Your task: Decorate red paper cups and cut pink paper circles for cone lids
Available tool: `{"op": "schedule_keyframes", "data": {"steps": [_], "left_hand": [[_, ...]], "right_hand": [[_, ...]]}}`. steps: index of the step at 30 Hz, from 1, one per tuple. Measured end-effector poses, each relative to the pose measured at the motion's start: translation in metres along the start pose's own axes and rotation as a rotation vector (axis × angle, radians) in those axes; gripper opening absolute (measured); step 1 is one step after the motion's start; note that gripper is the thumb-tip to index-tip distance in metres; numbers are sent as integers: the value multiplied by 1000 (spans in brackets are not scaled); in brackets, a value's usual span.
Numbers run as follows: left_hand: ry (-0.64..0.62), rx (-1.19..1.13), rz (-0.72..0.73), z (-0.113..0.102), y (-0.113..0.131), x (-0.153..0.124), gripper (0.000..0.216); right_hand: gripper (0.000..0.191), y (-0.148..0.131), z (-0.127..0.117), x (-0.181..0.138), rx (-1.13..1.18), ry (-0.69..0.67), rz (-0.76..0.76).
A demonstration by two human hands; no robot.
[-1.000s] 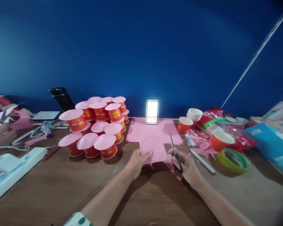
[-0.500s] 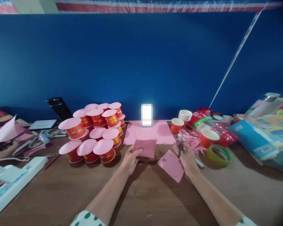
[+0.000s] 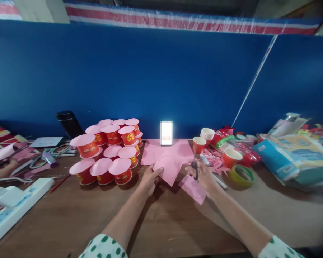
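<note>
Between the thumb and fingers of my left hand (image 3: pixel 150 180) is a pink paper square (image 3: pixel 168 170), its corner pointing down and a faint round outline on it. My right hand (image 3: pixel 202 175) grips dark-handled scissors (image 3: pixel 195 166), blades pointing up and away from me, a little right of that square. Below the right hand a second pink paper piece (image 3: pixel 193 190) lies on the table, partly covered by the hand. Larger pink sheets (image 3: pixel 148 150) lie flat behind both hands.
Red cups with pink paper discs (image 3: pixel 120 172) stand stacked at the left. Rightward are open paper cups (image 3: pixel 199 143), pink scraps (image 3: pixel 215 161), a tape roll (image 3: pixel 242 176) and a blue pack (image 3: pixel 280 157). A power strip (image 3: pixel 29 202) and another person's hand (image 3: pixel 5 168) are far left.
My left hand has turned the paper square so its corner points down. My right hand with the scissors has moved left toward it, and the blades now point upward. The view has tilted slightly.
</note>
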State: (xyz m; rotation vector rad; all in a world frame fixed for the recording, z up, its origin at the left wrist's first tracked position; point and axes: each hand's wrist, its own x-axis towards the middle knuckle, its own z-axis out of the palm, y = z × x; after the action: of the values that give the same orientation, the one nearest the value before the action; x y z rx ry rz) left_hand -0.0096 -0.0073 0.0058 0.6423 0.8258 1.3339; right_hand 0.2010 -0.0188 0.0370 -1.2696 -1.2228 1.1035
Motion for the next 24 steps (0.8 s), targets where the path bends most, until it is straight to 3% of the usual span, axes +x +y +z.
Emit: {"op": "schedule_keyframes", "data": {"steps": [5, 9, 11, 14, 17, 20, 24], "left_hand": [[-68, 79, -8, -2, -5, -2, 49], [-101, 82, -30, 0, -2, -6, 57], [-114, 86, -32, 1, 1, -8, 65], [-113, 118, -9, 2, 2, -11, 76], [-43, 121, 42, 3, 0, -10, 81], [19, 65, 62, 3, -2, -8, 76], [-76, 4, 9, 7, -6, -7, 56]], "right_hand": [[57, 6, 9, 14, -1, -95, 0], [64, 20, 13, 29, 67, -30, 36], [60, 24, 14, 32, 96, -8, 31], [50, 24, 16, 30, 87, -84, -10], [49, 22, 20, 24, 56, -133, -62], [50, 23, 25, 20, 41, -92, -97], [49, 28, 28, 20, 34, -11, -121]]}}
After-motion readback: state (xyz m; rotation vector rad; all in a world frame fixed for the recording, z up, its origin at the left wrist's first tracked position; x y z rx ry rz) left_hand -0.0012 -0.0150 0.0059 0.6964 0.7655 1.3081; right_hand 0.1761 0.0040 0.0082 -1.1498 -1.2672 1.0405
